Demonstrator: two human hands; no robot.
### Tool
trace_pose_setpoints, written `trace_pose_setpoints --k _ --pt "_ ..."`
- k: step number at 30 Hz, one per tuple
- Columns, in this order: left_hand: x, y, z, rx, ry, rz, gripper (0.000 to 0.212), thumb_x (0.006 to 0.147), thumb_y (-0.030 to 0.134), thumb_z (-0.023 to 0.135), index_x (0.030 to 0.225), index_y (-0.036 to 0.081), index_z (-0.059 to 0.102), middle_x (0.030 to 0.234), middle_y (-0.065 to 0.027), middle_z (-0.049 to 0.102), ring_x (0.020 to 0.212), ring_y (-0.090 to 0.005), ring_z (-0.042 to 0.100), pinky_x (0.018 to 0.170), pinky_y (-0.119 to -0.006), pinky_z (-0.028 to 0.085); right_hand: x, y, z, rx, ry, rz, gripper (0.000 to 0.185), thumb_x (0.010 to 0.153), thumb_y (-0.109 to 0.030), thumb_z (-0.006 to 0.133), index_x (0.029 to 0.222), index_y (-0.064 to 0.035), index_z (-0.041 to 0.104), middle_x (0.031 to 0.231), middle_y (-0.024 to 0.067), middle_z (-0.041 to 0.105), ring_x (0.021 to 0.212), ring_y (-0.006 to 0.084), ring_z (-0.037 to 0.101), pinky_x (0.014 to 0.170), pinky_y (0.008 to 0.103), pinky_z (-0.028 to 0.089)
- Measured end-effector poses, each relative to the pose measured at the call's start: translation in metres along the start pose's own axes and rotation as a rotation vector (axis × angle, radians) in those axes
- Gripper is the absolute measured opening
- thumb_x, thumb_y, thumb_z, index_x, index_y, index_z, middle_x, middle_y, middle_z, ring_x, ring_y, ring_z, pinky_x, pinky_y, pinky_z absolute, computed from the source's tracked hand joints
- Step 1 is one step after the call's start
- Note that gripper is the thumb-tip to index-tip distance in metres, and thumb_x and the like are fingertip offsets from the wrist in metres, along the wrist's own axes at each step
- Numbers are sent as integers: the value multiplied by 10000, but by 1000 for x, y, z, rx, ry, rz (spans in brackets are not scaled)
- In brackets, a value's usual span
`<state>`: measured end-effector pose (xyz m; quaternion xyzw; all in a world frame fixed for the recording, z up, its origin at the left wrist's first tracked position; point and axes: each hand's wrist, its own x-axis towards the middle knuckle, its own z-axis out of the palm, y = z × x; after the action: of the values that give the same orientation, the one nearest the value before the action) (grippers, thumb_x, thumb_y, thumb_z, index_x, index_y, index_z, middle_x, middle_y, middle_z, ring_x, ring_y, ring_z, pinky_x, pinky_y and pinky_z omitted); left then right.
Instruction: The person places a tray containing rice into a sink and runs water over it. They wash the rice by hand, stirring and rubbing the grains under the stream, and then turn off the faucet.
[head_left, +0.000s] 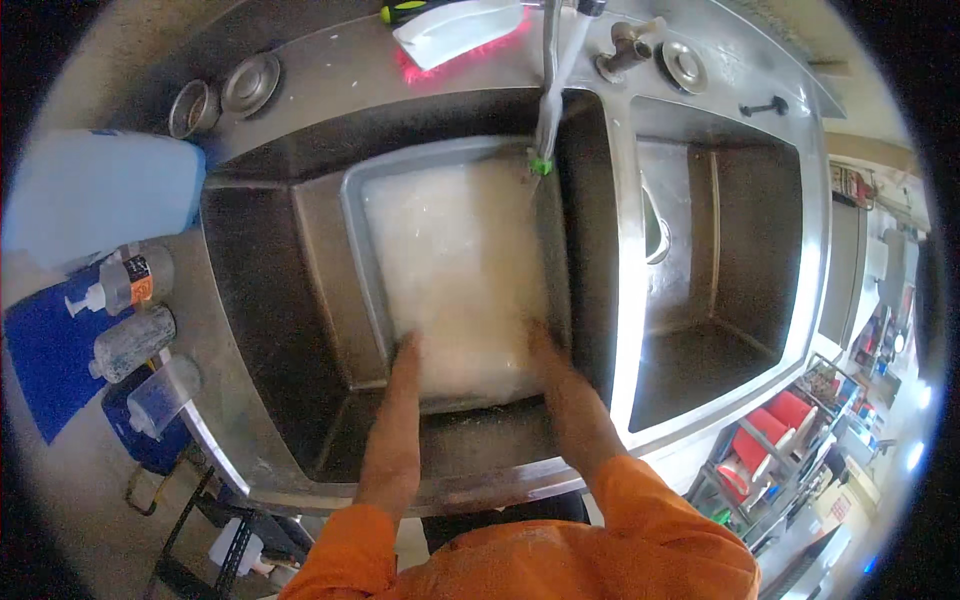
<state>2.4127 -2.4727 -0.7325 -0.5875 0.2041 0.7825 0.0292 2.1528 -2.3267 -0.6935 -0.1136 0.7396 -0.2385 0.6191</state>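
Note:
A grey rectangular tub (355, 225) stands in the larger basin of a steel sink, filled with cloudy, whitish water (457, 262). My left hand (412, 346) dips into the water near the tub's front left corner. On the opposite side my right hand (536, 341) is in the water too. The murky water hides the fingers of both, so what they touch or hold does not show. Over the tub's back right corner hangs a clear hose (549, 124) with a green end (540, 165).
An empty-looking second basin (739, 247) adjoins on the right. Behind stand a white tray (457, 31), sink strainers (251, 84) and a pipe fitting (626, 54). A blue-white container (105, 195), a pump bottle (131, 283) and other bottles (135, 343) flank the left. Red items (765, 435) fill a rack at right.

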Motion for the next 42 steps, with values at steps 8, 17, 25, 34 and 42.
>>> trace_pose_setpoints --k 8,17,25,34,42 --pt "-90 17 83 111 -13 421 676 961 553 400 1388 29 394 1419 -198 403 1339 -348 332 1099 -463 274 -27 -30 43 348 -109 -97 546 951 -276 493 1443 -80 362 1434 94 418 1240 235 476 999 385 442" --pt "-1 88 18 369 741 888 625 973 409 462 1418 -18 360 1467 -219 357 1387 -344 292 1134 -460 250 62 -102 -18 71 334 -517 580 950 -339 480 1451 -78 348 1452 99 411 1265 254 462 1015 388 427" --pt "71 143 7 745 476 649 608 942 330 512 1421 -8 351 1431 -237 395 1331 -387 357 1105 -478 292 139 -152 -7 -561 46 -500 643 926 -416 494 1441 -60 351 1434 125 434 1279 285 446 1041 404 389" --pt "-79 57 110 1082 388 597 594 915 270 558 1412 6 367 1390 -245 446 1272 -422 429 1070 -489 344 51 -130 -11 -895 -44 -466 642 900 -445 531 1383 -43 400 1385 160 474 1267 318 453 1046 422 372" --pt "1 42 8 1303 185 407 404 869 211 579 1227 34 521 1226 -180 555 1174 -365 499 980 -472 404 -3 -114 23 -959 112 -555 503 879 -368 599 1248 -34 526 1292 201 537 1208 343 503 1006 436 402"
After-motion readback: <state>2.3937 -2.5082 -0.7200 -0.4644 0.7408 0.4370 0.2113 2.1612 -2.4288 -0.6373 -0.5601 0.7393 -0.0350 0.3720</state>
